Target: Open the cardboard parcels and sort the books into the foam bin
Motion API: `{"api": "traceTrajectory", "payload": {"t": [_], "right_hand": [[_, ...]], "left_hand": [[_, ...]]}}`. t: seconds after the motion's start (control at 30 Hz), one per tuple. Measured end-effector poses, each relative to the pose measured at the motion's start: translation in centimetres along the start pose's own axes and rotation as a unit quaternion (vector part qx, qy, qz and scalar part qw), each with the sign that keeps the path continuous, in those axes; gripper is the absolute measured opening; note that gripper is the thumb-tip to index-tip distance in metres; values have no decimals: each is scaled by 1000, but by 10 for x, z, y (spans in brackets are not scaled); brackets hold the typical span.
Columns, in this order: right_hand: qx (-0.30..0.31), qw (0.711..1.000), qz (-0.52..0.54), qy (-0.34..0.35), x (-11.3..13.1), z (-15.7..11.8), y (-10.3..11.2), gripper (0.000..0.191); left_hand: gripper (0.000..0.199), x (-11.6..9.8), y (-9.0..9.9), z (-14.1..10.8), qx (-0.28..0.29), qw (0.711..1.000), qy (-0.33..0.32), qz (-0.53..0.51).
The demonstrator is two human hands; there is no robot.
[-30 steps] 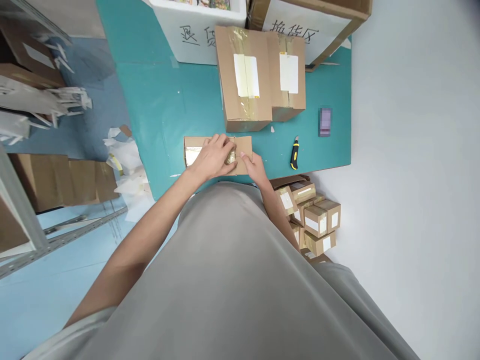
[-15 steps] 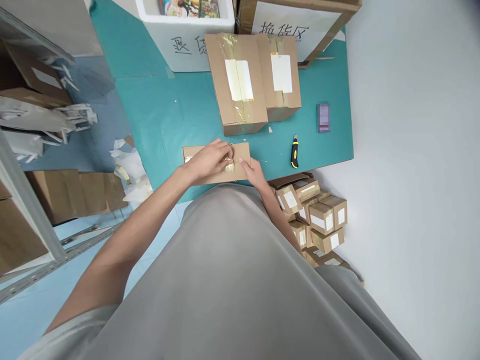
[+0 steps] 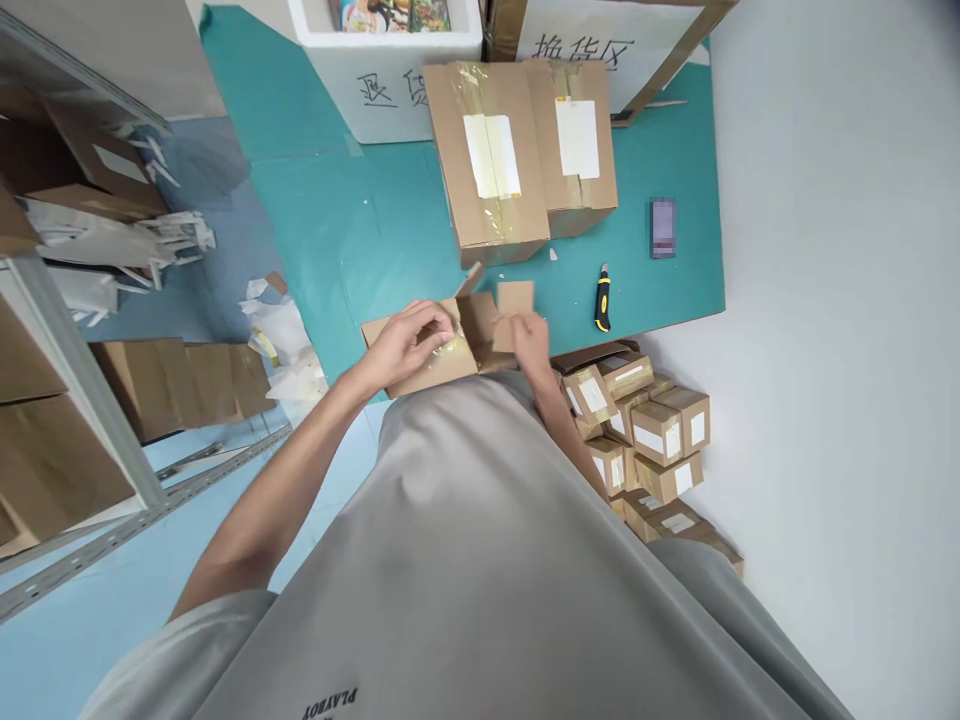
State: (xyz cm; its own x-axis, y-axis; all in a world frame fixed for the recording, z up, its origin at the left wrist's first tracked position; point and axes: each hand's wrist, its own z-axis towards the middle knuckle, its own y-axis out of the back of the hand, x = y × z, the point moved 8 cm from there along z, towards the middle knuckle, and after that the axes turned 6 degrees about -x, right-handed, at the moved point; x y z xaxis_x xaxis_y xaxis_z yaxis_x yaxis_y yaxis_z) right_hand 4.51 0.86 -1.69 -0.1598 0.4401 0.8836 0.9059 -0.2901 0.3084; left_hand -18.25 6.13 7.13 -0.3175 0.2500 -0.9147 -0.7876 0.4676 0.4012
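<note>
A person in a gray T-shirt (image 3: 480,540) works open a cardboard box (image 3: 431,380) at the near edge of a teal-covered table (image 3: 337,220). The right hand (image 3: 531,342), slightly blurred, pinches an end flap (image 3: 516,297) between thumb and fingers, holding it out to the right. The left hand (image 3: 415,345) rests on the box top, fingers curled at a strip of clear packing tape (image 3: 457,346); whether they grip it cannot be told.

The opening appears partly done: the right end gapes, a second flap (image 3: 471,280) stands up at the far side, and the part under the left hand remains covered. No contents can be made out inside.

Just beyond, to the right, lies a black-and-yellow utility knife (image 3: 602,303), apart from both hands. Farther back, a larger labeled carton (image 3: 491,215) and its smaller neighbor (image 3: 581,195) sit side by side, both taped shut. Behind them are a white foam bin (image 3: 394,105), hand-lettered, and a cardboard bin bearing a handwritten paper sign (image 3: 592,25).
</note>
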Motion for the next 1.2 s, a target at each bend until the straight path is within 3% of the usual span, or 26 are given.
{"api": "traceTrajectory", "payload": {"t": [0.07,0.13,0.2,0.37,0.53,0.67,0.77,0.93,1.07,1.2], "right_hand": [[-2,1000,-2,-4,2,1,12,55],[47,999,17,-12,6,-1,11,52],[87,995,49,-18,11,-5,5,48],[94,990,96,-35,15,-7,-6,50],[103,994,-19,-11,2,10,-1,48],[150,972,-170,58,8,13,-15,59],[110,958,-233,122,30,8,-26,62],[237,958,-126,97,40,0,-78,69],[211,970,-71,95,33,18,-91,63],[141,981,-99,86,24,31,-81,59]], "left_hand": [[27,-2,15,-13,-29,1000,7,0],[27,0,20,-21,-37,999,7,14],[29,5,17,-25,-37,999,4,28],[31,12,9,-28,-94,995,16,33],[29,-4,16,-35,-105,994,19,35],[26,-5,20,-36,-90,993,17,78],[27,4,11,-33,-72,992,18,101],[21,15,-14,-23,-67,993,8,93],[20,21,-30,-8,-72,996,-1,59],[23,23,-36,5,-59,996,-27,53]]}}
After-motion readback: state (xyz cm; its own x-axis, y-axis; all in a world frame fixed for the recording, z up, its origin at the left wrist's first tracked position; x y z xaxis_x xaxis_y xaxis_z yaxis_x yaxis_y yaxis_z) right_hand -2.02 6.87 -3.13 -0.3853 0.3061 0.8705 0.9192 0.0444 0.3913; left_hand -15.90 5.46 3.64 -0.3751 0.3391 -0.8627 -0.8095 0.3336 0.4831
